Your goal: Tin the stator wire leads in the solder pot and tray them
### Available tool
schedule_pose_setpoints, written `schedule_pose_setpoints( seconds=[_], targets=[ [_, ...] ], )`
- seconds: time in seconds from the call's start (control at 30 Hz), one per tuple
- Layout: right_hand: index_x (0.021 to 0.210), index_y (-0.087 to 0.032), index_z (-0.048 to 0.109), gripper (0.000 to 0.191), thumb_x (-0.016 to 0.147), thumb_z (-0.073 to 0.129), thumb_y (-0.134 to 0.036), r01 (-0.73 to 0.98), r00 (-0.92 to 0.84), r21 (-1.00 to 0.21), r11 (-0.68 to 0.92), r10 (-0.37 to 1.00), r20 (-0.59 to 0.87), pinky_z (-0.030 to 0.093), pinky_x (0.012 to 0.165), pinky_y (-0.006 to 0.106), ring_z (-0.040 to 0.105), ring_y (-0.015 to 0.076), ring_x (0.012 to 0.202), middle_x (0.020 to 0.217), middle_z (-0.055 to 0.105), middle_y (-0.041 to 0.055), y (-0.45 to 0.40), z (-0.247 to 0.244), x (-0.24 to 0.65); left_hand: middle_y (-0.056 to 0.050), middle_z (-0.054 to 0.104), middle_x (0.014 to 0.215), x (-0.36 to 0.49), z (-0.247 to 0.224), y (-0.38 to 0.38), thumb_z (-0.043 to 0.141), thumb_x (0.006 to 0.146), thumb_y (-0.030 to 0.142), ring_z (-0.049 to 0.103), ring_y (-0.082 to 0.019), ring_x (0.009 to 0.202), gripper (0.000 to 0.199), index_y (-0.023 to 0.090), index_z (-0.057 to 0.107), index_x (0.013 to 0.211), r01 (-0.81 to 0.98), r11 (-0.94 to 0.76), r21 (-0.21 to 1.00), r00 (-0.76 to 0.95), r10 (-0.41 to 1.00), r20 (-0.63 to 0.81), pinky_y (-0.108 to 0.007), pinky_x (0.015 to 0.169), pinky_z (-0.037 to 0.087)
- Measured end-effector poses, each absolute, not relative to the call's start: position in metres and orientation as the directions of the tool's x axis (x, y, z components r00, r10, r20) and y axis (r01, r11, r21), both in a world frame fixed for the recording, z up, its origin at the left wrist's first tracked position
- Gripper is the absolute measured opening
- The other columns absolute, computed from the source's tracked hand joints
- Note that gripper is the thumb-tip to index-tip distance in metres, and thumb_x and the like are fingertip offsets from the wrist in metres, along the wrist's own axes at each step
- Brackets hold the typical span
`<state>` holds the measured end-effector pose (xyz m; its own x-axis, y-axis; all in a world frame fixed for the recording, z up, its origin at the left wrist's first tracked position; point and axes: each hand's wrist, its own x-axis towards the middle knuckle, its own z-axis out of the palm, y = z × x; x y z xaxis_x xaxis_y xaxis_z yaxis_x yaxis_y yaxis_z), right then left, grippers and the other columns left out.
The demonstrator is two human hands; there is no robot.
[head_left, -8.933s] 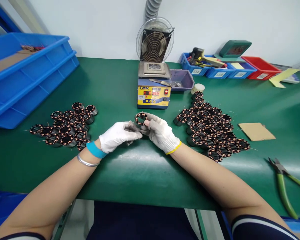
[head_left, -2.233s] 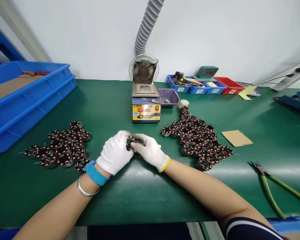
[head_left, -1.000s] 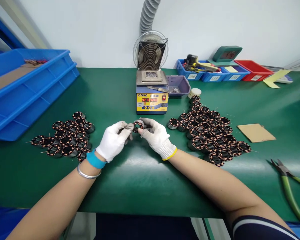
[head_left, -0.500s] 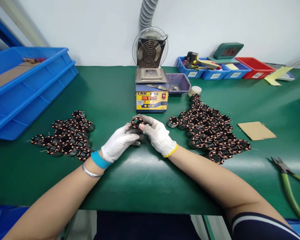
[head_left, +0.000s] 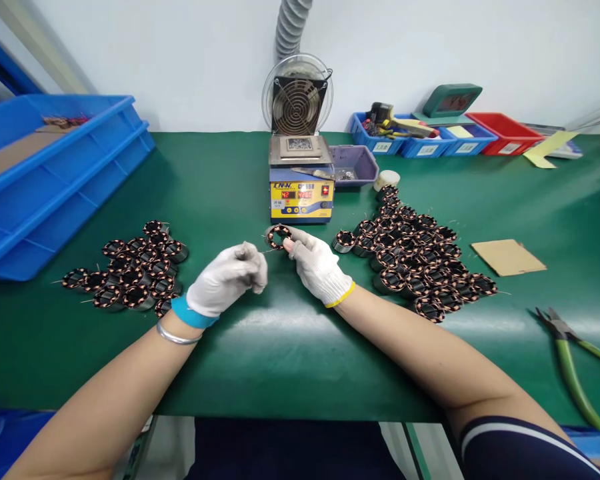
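A ring-shaped motor stator point(head_left: 271, 233) with copper windings is held up in front of the soldering pot by my right hand point(head_left: 317, 263), thumb at its near rim and fingers behind. My left hand point(head_left: 230, 275) is to the left of it, fingers curled and pinched together. A thin lead wire point(head_left: 271, 251) runs from the stator to those fingertips; its end is hidden there. Both hands wear white gloves with greyed fingertips. The soldering pot point(head_left: 301, 200), blue and yellow with red digits, stands just beyond the stator.
Groups of stators stand left point(head_left: 136, 298) and right point(head_left: 430, 257) on the green table point(head_left: 290, 373). Green-handled cutters point(head_left: 567, 353) and a cardboard piece point(head_left: 509, 258) lie right. Behind are a fan point(head_left: 299, 107), a purple tray point(head_left: 363, 179), small bins point(head_left: 427, 152) and, left, blue crates point(head_left: 90, 173).
My left hand has drawn away from the stator, leftward and slightly down, its fingers now curled in. My right hand keeps the stator in nearly the same place, its ring face more visible.
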<state>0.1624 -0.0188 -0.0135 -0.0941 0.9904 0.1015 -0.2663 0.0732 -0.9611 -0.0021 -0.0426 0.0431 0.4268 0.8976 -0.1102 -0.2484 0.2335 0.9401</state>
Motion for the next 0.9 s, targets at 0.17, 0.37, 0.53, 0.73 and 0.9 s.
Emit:
schedule_pose_setpoints(
  seconds=[0.17, 0.37, 0.53, 0.73, 0.9],
  targets=[
    [0.116, -0.017, 0.063, 0.055, 0.071, 0.068, -0.050, -0.234, -0.076, -0.970, 0.070, 0.993, 0.090, 0.048, 0.090, 0.033, 0.061, 0.0187, 0.093, 0.097, 0.069, 0.0047, -0.020, -0.010, 0.161, -0.001, 0.060, 0.067, -0.001, 0.035, -0.040, 0.069, 0.066, 0.042, 0.050, -0.010, 0.049, 0.031, 0.018, 0.052, 0.075, -0.143, 0.028, 0.989, 0.157, 0.988, -0.005, -0.022, 0.039, 0.033],
    [0.112, -0.015, 0.063, 0.051, 0.070, 0.070, -0.041, -0.118, -0.033, -0.983, 0.143, 0.988, 0.148, 0.052, 0.087, 0.038, 0.062, 0.0227, 0.095, 0.111, 0.065, 0.0103, -0.029, 0.000, 0.159, -0.001, 0.061, 0.055, 0.007, 0.035, -0.048, 0.066, 0.070, 0.044, 0.047, -0.008, 0.040, 0.031, 0.015, 0.056, 0.069, 0.070, 0.076, 0.995, 0.175, 0.981, -0.087, -0.020, 0.037, 0.035],
    [0.109, -0.017, 0.063, 0.044, 0.070, 0.069, -0.034, -0.003, 0.066, -0.978, 0.209, 0.976, 0.209, 0.055, 0.085, 0.037, 0.063, 0.0207, 0.091, 0.111, 0.063, 0.0082, -0.032, 0.002, 0.157, 0.002, 0.055, 0.046, -0.011, 0.049, -0.046, 0.060, 0.070, 0.032, 0.048, -0.010, 0.037, 0.016, 0.017, 0.055, 0.065, 0.034, -0.121, 0.992, -0.081, 0.989, 0.123, -0.019, 0.033, 0.029],
    [0.103, -0.018, 0.066, 0.038, 0.068, 0.069, -0.033, 0.166, 0.058, -0.925, 0.341, 0.933, 0.354, 0.056, 0.083, 0.034, 0.063, 0.0207, 0.093, 0.109, 0.062, 0.0073, -0.035, 0.005, 0.157, 0.001, 0.061, 0.057, -0.005, 0.046, -0.043, 0.063, 0.071, 0.034, 0.049, -0.008, 0.046, 0.020, 0.016, 0.060, 0.065, 0.325, -0.206, 0.923, 0.055, 0.978, 0.199, -0.019, 0.043, 0.038],
    [0.104, -0.017, 0.066, 0.038, 0.070, 0.068, -0.033, 0.184, 0.085, -0.927, 0.326, 0.935, 0.345, 0.057, 0.081, 0.033, 0.063, 0.0204, 0.091, 0.107, 0.062, 0.0078, -0.034, 0.005, 0.159, 0.001, 0.052, 0.042, -0.015, 0.051, -0.047, 0.061, 0.072, 0.035, 0.043, -0.010, 0.036, 0.026, 0.018, 0.052, 0.054, 0.155, -0.088, 0.984, 0.197, 0.979, 0.056, -0.022, 0.035, 0.030]
  ],
)
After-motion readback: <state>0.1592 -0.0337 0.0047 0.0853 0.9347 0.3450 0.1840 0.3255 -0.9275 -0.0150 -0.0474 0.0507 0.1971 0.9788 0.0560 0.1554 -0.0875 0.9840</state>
